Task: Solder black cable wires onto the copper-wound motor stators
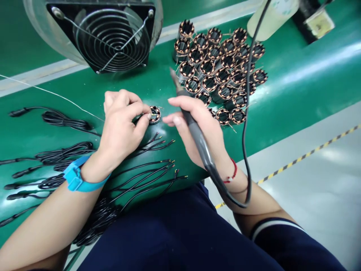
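My left hand (121, 120), with a blue wrist strap, pinches the end of a black cable (137, 121) against a small copper-wound motor stator (155, 114). The stator stands on the green table, partly covered by my fingertips. A thin yellow wire lies across its top. In my right hand (199, 126) a soldering iron (197, 137) rests between thumb and palm. Its tip (172, 73) points up and away, apart from the stator. Thumb and forefinger reach toward the stator without touching it; the other fingers are mostly hidden.
Several more stators (208, 67) stand grouped beyond my right hand. Coiled black cables (64, 154) lie at left, their bared ends (169, 162) near me. A fan (113, 41) stands at the back, and a pale bottle (270, 19) at back right. The iron's cord (248, 75) hangs in front.
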Tool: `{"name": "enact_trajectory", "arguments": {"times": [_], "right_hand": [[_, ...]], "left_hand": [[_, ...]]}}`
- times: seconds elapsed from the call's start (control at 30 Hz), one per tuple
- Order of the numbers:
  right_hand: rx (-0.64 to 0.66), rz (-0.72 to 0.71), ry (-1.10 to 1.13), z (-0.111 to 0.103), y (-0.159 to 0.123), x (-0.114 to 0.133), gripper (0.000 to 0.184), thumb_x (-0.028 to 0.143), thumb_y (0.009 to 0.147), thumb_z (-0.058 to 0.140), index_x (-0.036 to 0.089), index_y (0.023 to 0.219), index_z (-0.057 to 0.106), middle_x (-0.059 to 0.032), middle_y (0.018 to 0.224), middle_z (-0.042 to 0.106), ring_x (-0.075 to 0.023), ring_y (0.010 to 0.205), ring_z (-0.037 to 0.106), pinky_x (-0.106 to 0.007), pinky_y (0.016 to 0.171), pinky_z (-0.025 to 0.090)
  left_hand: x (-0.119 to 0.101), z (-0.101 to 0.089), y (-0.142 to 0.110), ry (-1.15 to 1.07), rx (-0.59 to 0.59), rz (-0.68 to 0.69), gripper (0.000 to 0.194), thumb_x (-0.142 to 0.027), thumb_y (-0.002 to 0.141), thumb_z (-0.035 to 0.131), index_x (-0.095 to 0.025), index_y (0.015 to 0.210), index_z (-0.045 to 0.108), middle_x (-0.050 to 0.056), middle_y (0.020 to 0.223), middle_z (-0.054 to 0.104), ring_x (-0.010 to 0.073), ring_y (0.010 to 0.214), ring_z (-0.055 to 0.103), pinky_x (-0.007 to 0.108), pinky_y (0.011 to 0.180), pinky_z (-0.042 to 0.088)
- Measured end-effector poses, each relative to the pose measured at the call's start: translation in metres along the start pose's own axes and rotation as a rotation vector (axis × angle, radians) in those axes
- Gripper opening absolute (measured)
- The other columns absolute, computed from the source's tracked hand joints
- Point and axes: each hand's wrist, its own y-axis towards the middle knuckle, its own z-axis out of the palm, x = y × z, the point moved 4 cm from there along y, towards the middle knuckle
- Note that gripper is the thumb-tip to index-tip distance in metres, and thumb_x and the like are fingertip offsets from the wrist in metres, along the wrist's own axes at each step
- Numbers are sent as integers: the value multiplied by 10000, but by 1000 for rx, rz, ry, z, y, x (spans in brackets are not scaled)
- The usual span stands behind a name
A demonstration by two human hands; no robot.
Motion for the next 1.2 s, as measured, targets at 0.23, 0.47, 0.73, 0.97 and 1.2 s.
{"name": "enact_trajectory", "arguments": {"times": [0.23,0.47,0.73,0.97,1.2], "right_hand": [[-17,53,-149,25,16,-16,500,121,843,575,236,1290,382,-15,1003,598,-183,952,630,-390,918,552],[-41,-8,-205,40,19,-33,422,106,906,429,270,1292,382,10,922,605,-177,916,615,-430,953,509],[-114,-57,-224,34,12,-34,487,176,884,492,280,1343,370,-3,940,630,-199,930,605,-418,944,498],[-88,-179,-212,38,6,-24,446,186,889,494,281,1314,400,9,936,679,-196,934,624,-378,874,487],[-76,-56,-5,39,9,-30,413,211,885,534,246,1277,410,24,873,648,-159,874,650,-365,873,521]], "left_hand": [[2,2,0,-14,-19,11,143,-284,874,559,-263,803,681,71,944,606,293,1035,497,537,938,372],[3,-1,0,-8,-41,17,143,-277,855,581,-250,798,710,61,880,647,301,1029,522,526,945,372],[20,1,4,-376,52,-234,90,-313,751,683,-242,760,737,4,776,720,212,814,632,389,818,490],[25,7,4,-483,88,-315,101,-311,734,682,-224,741,732,-8,774,735,195,774,649,370,842,488],[18,-3,1,-391,-14,-159,93,-280,777,649,-215,750,709,13,810,686,190,845,622,352,835,481]]}}
